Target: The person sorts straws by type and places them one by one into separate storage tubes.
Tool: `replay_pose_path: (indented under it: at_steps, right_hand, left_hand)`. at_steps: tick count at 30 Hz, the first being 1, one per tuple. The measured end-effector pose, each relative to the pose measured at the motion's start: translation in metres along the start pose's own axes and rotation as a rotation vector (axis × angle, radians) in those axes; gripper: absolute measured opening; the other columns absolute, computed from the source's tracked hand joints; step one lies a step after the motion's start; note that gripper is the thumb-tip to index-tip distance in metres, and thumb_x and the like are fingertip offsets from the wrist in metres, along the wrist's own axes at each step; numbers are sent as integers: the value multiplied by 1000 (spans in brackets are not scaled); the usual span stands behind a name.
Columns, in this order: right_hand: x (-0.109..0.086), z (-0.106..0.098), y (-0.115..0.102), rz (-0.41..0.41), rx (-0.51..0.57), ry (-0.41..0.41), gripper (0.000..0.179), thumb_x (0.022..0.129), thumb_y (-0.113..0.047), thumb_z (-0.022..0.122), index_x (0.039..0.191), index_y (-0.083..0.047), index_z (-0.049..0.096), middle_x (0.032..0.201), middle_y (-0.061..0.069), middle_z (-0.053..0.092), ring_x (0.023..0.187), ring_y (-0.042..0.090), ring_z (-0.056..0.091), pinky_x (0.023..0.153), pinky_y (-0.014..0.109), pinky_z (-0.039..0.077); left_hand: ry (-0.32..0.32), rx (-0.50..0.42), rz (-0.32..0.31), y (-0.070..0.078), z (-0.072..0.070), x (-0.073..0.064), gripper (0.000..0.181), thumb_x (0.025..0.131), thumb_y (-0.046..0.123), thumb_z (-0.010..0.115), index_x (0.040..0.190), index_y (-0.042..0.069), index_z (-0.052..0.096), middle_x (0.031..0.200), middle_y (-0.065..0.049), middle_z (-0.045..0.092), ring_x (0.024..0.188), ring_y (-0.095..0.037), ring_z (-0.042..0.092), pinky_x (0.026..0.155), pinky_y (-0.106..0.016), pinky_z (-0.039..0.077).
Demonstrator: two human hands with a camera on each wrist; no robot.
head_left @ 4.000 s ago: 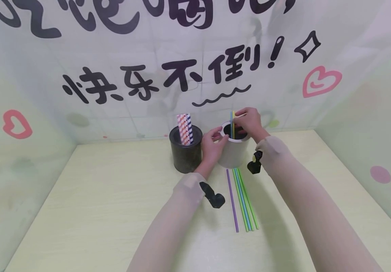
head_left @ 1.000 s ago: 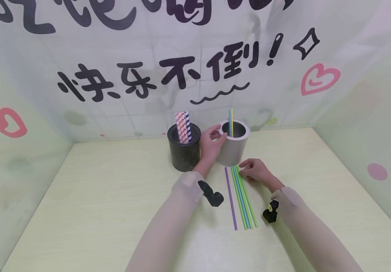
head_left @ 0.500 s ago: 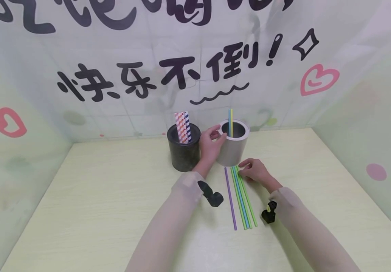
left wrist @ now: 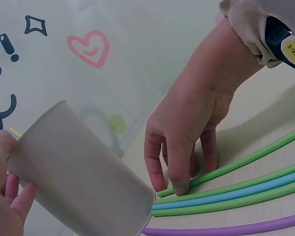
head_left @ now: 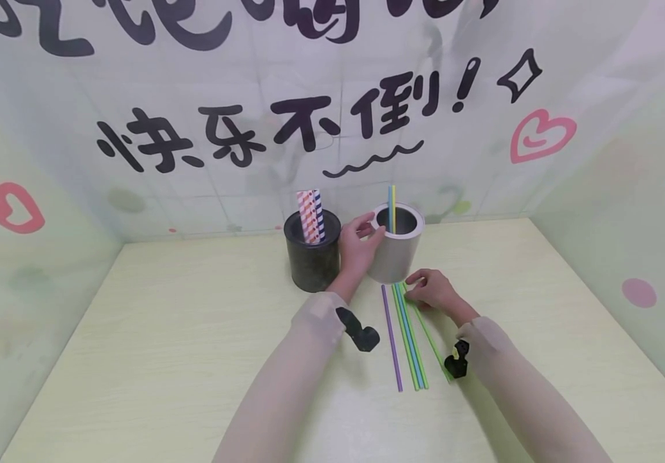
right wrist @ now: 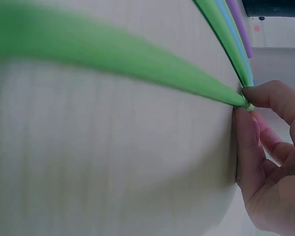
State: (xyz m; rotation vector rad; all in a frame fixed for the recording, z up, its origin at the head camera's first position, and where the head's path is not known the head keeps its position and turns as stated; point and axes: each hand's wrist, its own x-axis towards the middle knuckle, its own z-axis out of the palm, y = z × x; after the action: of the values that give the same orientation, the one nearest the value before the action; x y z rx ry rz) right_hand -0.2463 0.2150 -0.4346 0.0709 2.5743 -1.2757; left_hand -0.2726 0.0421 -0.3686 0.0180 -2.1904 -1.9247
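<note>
My right hand (head_left: 433,290) pinches the far end of a green straw (right wrist: 137,59) between thumb and fingertips, low over the tabletop. That straw slants away from the rest, its near end toward my right wrist. Beside it lie two more green straws (left wrist: 246,197) with a light blue straw (left wrist: 236,195) between them, then a purple straw (head_left: 391,337) farther left. My left hand (head_left: 360,247) holds the left side of a light grey cup (head_left: 395,257), fingers and thumb at its rim. A blue straw (head_left: 390,209) and a yellow straw (head_left: 393,209) stand inside that cup.
Left of my left hand stands a black cup (head_left: 314,263) holding several patterned paper straws (head_left: 310,218). A white printed backdrop (head_left: 222,77) rises behind the pale wooden table (head_left: 182,347), with side panels at left and right.
My right hand has come down from the grey cup, leaving the yellow straw in it, to the straws on the table. The pinched green straw's near end has swung right. My left hand stays put.
</note>
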Motion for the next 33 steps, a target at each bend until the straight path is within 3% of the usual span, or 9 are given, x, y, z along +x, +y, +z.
replay_pose_path:
  at_steps: [10,18,23,28,33]
  right_hand:
    - [-1,-1,-1,12,-7,18,31,78,-7,65,106,3,56,78,9,56,55,14,52,51,24,48]
    - [-1,-6,7,17,114,51,33,79,-2,61,110,8,55,89,14,60,62,13,54,54,25,52]
    - [-4,-15,7,-16,154,61,34,79,-1,58,111,11,55,87,12,60,63,11,54,56,27,53]
    - [-9,-31,-2,-42,267,79,39,79,0,51,116,12,50,80,4,55,67,10,55,63,34,56]
    - [-11,-45,-13,-130,322,125,41,78,3,48,118,12,48,81,5,52,67,8,55,64,37,56]
  left_hand:
    - [2,5,1,3,0,-1,38,79,12,70,116,6,62,105,-11,56,96,-21,59,81,-22,50]
    - [7,-1,-1,3,2,0,38,78,11,70,115,6,63,105,-11,58,95,-21,59,81,-22,50]
    - [1,0,-9,1,3,0,39,79,12,70,116,7,62,107,-11,57,96,-21,59,81,-22,49]
    - [5,-3,-12,2,1,-1,39,79,12,70,117,7,62,107,-11,57,97,-21,58,82,-23,49]
    - [3,-2,-20,2,0,-1,39,79,13,69,117,8,62,106,-10,56,97,-21,58,83,-23,49]
